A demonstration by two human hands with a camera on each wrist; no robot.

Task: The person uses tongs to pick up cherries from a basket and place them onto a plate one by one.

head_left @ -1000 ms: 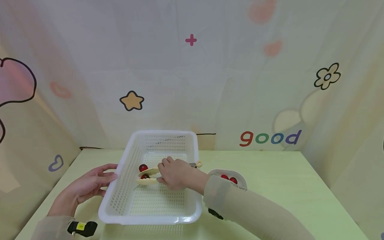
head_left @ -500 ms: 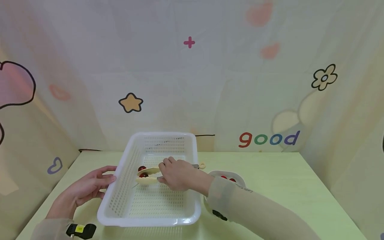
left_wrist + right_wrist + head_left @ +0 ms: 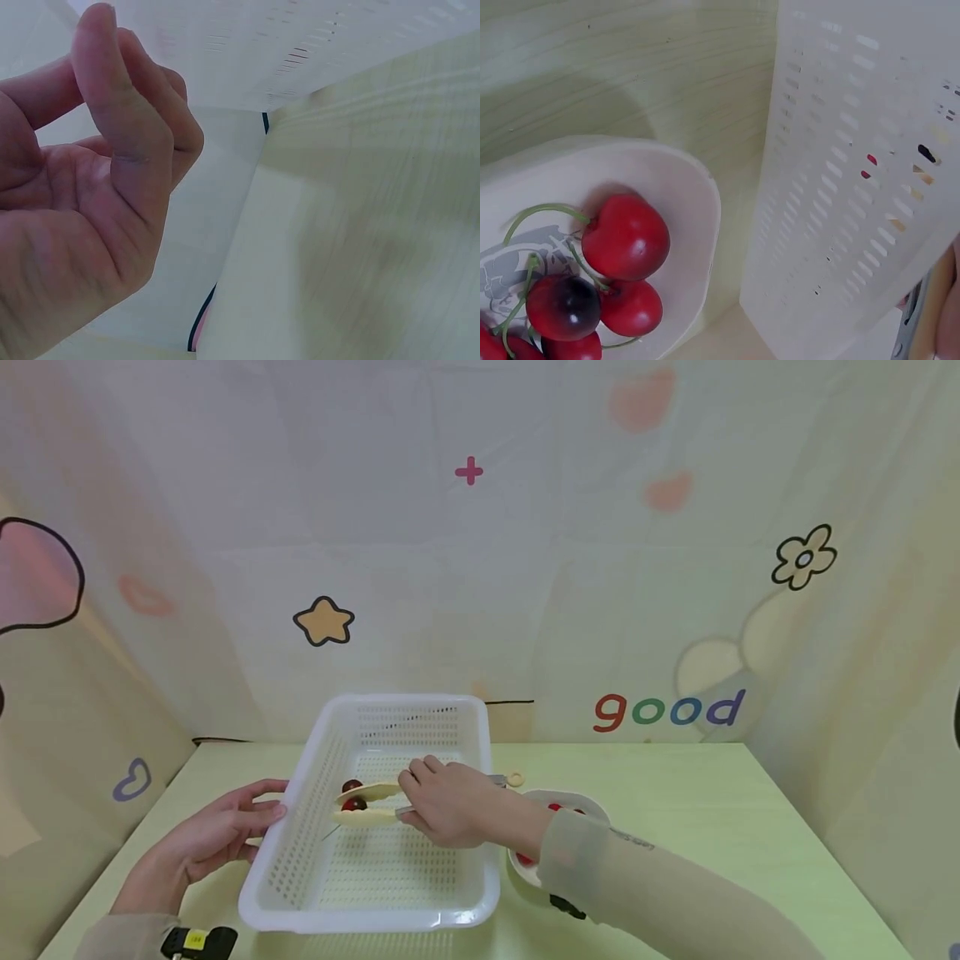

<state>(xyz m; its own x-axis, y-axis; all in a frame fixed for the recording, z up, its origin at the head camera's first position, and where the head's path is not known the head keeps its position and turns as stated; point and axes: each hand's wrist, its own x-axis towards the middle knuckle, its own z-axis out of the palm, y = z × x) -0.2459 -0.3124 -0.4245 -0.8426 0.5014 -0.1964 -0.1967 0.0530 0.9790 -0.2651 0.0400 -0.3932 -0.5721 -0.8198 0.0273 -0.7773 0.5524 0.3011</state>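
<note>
In the head view, a white perforated plastic basket stands on the table. My left hand holds its left rim, with the thumb at the edge and bent fingers against the outer side. My right hand grips tongs with pale yellow tips, reaching left inside the basket. A dark red cherry sits between the tips, its stem pointing toward the near side. A second cherry lies just behind the upper tip. Whether the tips press on the cherry, I cannot tell.
Right of the basket, partly under my right forearm, stands a white dish with several red cherries. The light wood-look table extends to the right. A printed curtain hangs behind.
The whole head view has shifted slightly. My right hand and the tongs have moved a little toward the right and the near side relative to the basket; my left hand stays at the rim.
</note>
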